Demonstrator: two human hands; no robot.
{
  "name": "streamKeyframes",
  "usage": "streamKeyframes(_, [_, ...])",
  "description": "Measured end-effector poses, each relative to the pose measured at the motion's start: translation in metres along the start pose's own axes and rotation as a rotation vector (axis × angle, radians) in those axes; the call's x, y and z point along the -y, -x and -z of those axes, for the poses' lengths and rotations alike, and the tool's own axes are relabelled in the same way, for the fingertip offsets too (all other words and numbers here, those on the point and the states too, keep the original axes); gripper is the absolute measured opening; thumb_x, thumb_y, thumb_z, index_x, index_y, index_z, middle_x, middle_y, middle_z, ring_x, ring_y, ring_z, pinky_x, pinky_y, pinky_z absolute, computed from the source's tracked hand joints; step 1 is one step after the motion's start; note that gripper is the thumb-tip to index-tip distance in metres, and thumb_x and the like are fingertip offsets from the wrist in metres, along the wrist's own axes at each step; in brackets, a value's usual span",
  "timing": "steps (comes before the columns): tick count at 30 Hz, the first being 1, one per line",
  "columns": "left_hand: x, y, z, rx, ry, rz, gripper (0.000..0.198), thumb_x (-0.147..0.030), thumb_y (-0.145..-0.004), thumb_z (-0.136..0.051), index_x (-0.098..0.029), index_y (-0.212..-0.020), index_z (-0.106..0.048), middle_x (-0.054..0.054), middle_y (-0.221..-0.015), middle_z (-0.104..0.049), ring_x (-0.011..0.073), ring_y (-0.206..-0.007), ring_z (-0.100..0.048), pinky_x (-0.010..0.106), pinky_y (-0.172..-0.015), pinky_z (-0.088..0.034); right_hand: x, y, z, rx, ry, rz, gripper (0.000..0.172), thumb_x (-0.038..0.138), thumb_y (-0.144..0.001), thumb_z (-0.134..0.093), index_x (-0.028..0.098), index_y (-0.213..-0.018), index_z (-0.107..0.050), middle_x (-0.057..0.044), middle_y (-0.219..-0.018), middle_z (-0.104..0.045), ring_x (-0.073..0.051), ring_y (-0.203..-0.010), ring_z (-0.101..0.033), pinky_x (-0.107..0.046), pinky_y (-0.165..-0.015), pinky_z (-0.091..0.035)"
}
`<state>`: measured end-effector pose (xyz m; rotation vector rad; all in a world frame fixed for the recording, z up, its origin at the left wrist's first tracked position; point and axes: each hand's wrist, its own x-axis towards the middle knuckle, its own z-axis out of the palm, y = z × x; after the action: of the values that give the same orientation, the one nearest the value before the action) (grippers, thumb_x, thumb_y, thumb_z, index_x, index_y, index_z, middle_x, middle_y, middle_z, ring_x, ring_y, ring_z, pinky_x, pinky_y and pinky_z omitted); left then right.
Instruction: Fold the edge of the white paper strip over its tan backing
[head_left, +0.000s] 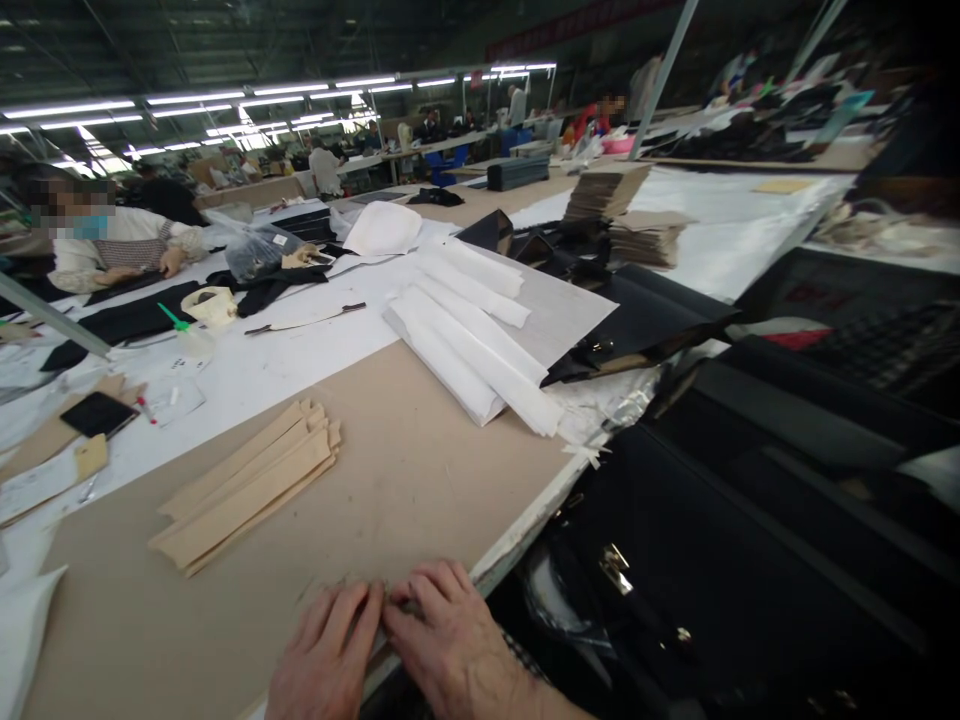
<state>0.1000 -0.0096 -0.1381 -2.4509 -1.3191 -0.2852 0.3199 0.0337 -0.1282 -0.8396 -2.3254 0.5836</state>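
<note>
- We look from head height, forward and down along the long tan work surface (420, 470).
- Our hands sit close at the bottom edge.

Both hands at the near edge of a long worktable

The left hand (324, 655) and right hand (442, 635) lie side by side, fingertips touching, on the table (405, 470) edge. A stack of card strips (251, 480) lies ahead to their left; folded sheets (472, 335) lie farther back, right of centre. Bags (675, 560) sit beside the table on the right. A tape roll (210, 305) lies at far left, near a seated co-worker (112, 245).
</note>
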Motion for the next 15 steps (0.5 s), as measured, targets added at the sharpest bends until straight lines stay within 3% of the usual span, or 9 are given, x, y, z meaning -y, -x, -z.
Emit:
streamKeyframes(3, [-0.009,0.004,-0.002,-0.011,-0.095,0.024,0.046,-0.006,-0.085,-0.044,-0.016,-0.127,-0.062,0.006,-0.12,-0.068,0.0249,-0.105,-0.062,0.036,-0.086,-0.052,0.001,-0.003,0.007,-0.011,-0.07,-0.035,0.021,0.018,-0.099,-0.048,0.022,-0.114,-0.061,-0.005,-0.108,-0.065,-0.023,-0.097,-0.052,-0.04,-0.085,-0.044])
streamKeyframes(6, [-0.016,0.003,-0.001,-0.017,-0.132,0.06,0.044,-0.004,-0.084,-0.045,-0.017,-0.122,-0.064,0.005,-0.121,-0.067,0.025,-0.107,-0.06,0.036,-0.086,-0.052,0.001,-0.006,0.007,0.028,-0.056,-0.013,0.038,0.014,-0.097,-0.046,0.017,-0.135,-0.051,-0.009,-0.123,-0.064,-0.025,-0.108,-0.053,-0.042,-0.095,-0.044])
streamKeyframes(10, [-0.026,-0.006,0.008,-0.071,-0.048,0.157,0.037,-0.008,-0.093,-0.039,-0.013,-0.118,-0.066,0.008,-0.112,-0.068,0.0249,-0.101,-0.061,0.036,-0.085,-0.054,-0.002,-0.005,-0.005,0.046,0.056,0.111,0.053,0.017,-0.095,-0.05,0.009,-0.146,-0.041,-0.012,-0.138,-0.059,-0.027,-0.126,-0.048,-0.044,-0.109,-0.036])
streamKeyframes(15, [-0.039,-0.01,0.021,-0.08,0.012,0.341,0.041,-0.022,-0.102,-0.03,-0.01,-0.127,-0.061,0.01,-0.107,-0.067,0.0212,-0.097,-0.062,0.033,-0.09,-0.056,-0.007,-0.003,-0.02,-0.021,0.247,0.173,0.049,0.009,-0.093,-0.045,0.01,-0.142,-0.048,-0.01,-0.134,-0.064,-0.027,-0.125,-0.052,-0.044,-0.106,-0.037])
